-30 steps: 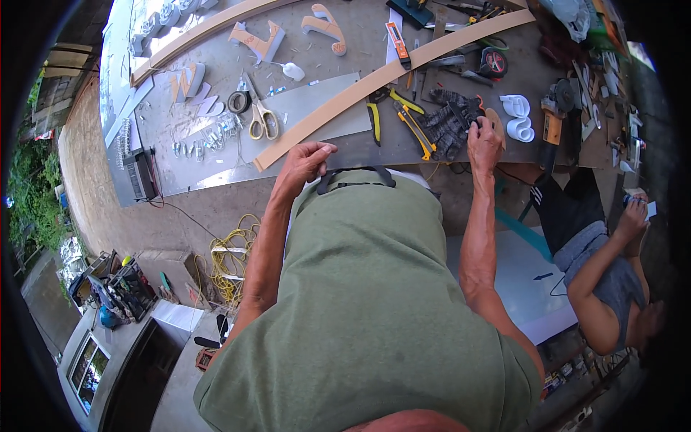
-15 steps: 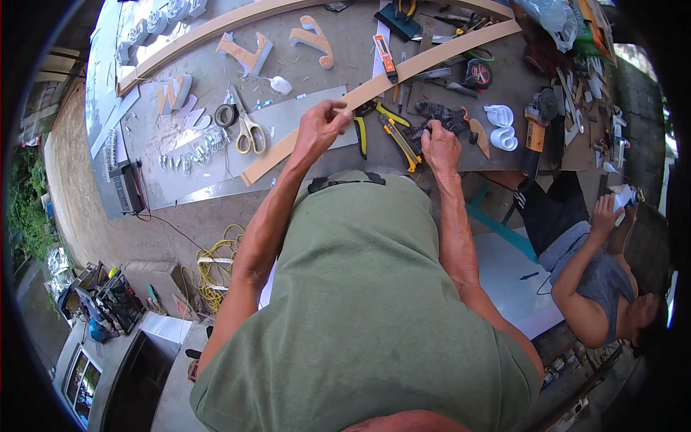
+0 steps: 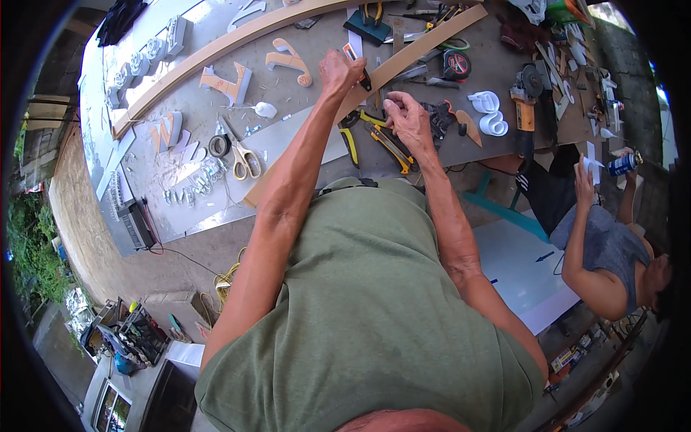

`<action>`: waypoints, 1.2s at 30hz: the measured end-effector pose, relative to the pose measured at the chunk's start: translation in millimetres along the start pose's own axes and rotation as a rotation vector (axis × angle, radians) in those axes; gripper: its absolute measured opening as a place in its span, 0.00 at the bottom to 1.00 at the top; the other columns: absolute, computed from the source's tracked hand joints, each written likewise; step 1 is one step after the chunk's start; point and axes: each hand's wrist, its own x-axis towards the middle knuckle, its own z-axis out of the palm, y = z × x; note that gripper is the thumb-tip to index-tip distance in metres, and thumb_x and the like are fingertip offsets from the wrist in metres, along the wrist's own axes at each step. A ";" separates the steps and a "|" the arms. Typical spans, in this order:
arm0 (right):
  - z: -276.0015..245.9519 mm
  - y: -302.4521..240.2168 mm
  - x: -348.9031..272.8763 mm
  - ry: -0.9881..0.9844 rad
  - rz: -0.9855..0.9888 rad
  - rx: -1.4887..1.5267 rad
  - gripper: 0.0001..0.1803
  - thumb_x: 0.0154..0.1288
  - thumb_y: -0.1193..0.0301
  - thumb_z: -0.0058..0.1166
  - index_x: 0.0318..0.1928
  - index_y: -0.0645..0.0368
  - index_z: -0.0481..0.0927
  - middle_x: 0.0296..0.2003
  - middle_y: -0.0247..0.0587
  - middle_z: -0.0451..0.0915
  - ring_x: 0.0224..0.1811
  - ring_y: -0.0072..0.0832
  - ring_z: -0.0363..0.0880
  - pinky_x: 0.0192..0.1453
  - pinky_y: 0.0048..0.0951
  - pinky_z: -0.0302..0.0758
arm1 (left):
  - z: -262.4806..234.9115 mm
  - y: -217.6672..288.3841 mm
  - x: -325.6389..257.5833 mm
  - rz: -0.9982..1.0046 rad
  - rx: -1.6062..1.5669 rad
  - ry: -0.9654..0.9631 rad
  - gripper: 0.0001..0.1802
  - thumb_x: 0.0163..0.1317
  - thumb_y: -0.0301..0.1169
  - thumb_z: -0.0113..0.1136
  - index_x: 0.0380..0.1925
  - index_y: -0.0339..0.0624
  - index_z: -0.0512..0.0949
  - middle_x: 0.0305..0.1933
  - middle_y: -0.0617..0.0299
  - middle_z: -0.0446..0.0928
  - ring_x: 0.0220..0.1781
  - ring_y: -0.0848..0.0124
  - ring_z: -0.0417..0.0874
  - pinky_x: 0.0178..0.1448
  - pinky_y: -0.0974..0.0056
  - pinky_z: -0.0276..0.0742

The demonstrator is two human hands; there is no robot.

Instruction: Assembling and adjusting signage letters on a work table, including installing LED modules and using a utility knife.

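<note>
My left hand [image 3: 341, 74] is closed around a slim orange-and-black tool [image 3: 350, 52], whose ends show past my fingers; its exact kind is hidden. The tool lies over a long, narrow tan strip [image 3: 432, 41] that runs slantwise across the table and passes under my left forearm. Just right of the strip, my right hand [image 3: 408, 122] hovers with thumb and fingers loosely bent and apart, nothing visible in them. Below it lie a yellow-and-black utility knife [image 3: 387, 146] and yellow-handled pliers [image 3: 350, 144].
Scissors [image 3: 246, 160], a black tape roll [image 3: 219, 146] and tan-faced cut letters [image 3: 226, 85] lie on the left. To the right are a tape measure [image 3: 456, 65], white curled strips [image 3: 491, 119] and an angle grinder [image 3: 525, 101]. Another person [image 3: 601, 241] holds a blue can [image 3: 623, 164].
My left hand has moved forward from the tan strip onto the orange-and-black tool. My right hand has shifted left and forward, nearer the strip. The whole view has turned slightly.
</note>
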 end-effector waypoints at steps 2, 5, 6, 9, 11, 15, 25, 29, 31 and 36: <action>7.6 -7.1 6.2 0.044 -0.076 0.026 0.19 0.68 0.64 0.58 0.51 0.66 0.79 0.31 0.43 0.83 0.27 0.26 0.82 0.34 0.29 0.79 | -7.9 18.5 -33.1 0.009 -0.298 -0.068 0.44 0.52 0.38 0.72 0.60 0.18 0.63 0.34 0.44 0.82 0.32 0.59 0.86 0.36 0.61 0.84; 17.9 -18.7 9.9 0.053 -0.192 0.027 0.17 0.70 0.65 0.56 0.51 0.66 0.79 0.30 0.47 0.83 0.28 0.27 0.84 0.33 0.32 0.79 | -23.8 27.3 -79.4 0.053 -0.618 -0.150 0.52 0.55 0.30 0.71 0.70 0.19 0.48 0.32 0.49 0.81 0.30 0.67 0.85 0.31 0.67 0.84; 16.8 -30.5 8.0 -0.034 -0.167 -0.021 0.17 0.71 0.65 0.55 0.53 0.66 0.78 0.28 0.42 0.83 0.26 0.23 0.82 0.30 0.28 0.77 | -23.9 26.9 -90.5 0.075 -0.592 -0.134 0.52 0.55 0.31 0.72 0.70 0.20 0.48 0.32 0.49 0.81 0.29 0.67 0.85 0.31 0.66 0.84; 18.5 -34.9 1.2 -0.093 -0.199 -0.064 0.14 0.73 0.67 0.53 0.51 0.64 0.79 0.26 0.36 0.82 0.23 0.19 0.80 0.25 0.24 0.75 | -27.3 24.5 -116.0 0.123 -0.595 -0.101 0.45 0.58 0.34 0.71 0.68 0.23 0.57 0.34 0.50 0.82 0.31 0.68 0.85 0.29 0.68 0.83; 12.1 -51.4 -13.9 -0.120 -0.154 -0.136 0.13 0.73 0.66 0.53 0.47 0.64 0.80 0.25 0.35 0.82 0.21 0.19 0.78 0.24 0.23 0.74 | -42.0 24.1 -124.6 0.110 -0.646 -0.195 0.33 0.60 0.37 0.70 0.58 0.26 0.69 0.36 0.52 0.82 0.30 0.70 0.85 0.29 0.70 0.81; -17.6 -95.8 -55.3 -0.352 0.002 -0.032 0.12 0.70 0.67 0.55 0.40 0.66 0.80 0.21 0.43 0.81 0.21 0.27 0.80 0.25 0.32 0.73 | -98.5 26.3 -166.2 0.020 -0.611 -0.543 0.20 0.62 0.38 0.69 0.42 0.32 0.78 0.34 0.54 0.84 0.30 0.74 0.84 0.30 0.70 0.80; -40.7 -125.3 -122.2 -0.875 -0.267 -0.255 0.19 0.70 0.57 0.56 0.34 0.62 0.76 0.22 0.57 0.76 0.27 0.55 0.78 0.30 0.45 0.70 | -129.5 51.0 -280.3 0.548 0.192 -0.671 0.16 0.66 0.40 0.60 0.35 0.35 0.77 0.26 0.44 0.76 0.29 0.45 0.78 0.33 0.50 0.71; -44.5 -120.5 -141.4 -0.931 -0.318 -0.380 0.18 0.71 0.57 0.53 0.36 0.60 0.72 0.20 0.54 0.75 0.25 0.54 0.76 0.29 0.48 0.69 | -121.7 34.1 -301.6 0.485 -0.031 -0.693 0.14 0.69 0.38 0.57 0.32 0.36 0.75 0.24 0.45 0.74 0.31 0.45 0.78 0.33 0.48 0.69; -44.8 -118.1 -146.9 -0.944 -0.308 -0.394 0.18 0.71 0.57 0.53 0.35 0.60 0.72 0.20 0.53 0.74 0.25 0.54 0.76 0.30 0.48 0.69 | -117.9 24.4 -310.9 0.481 -0.053 -0.686 0.12 0.70 0.37 0.56 0.38 0.38 0.77 0.26 0.48 0.76 0.31 0.48 0.79 0.35 0.52 0.71; -48.2 -114.5 -142.7 -0.963 -0.292 -0.291 0.16 0.72 0.59 0.53 0.42 0.61 0.75 0.23 0.52 0.77 0.24 0.49 0.76 0.29 0.43 0.70 | -118.6 22.0 -312.6 0.434 -0.041 -0.668 0.16 0.72 0.41 0.53 0.37 0.37 0.76 0.25 0.47 0.75 0.30 0.48 0.79 0.34 0.52 0.70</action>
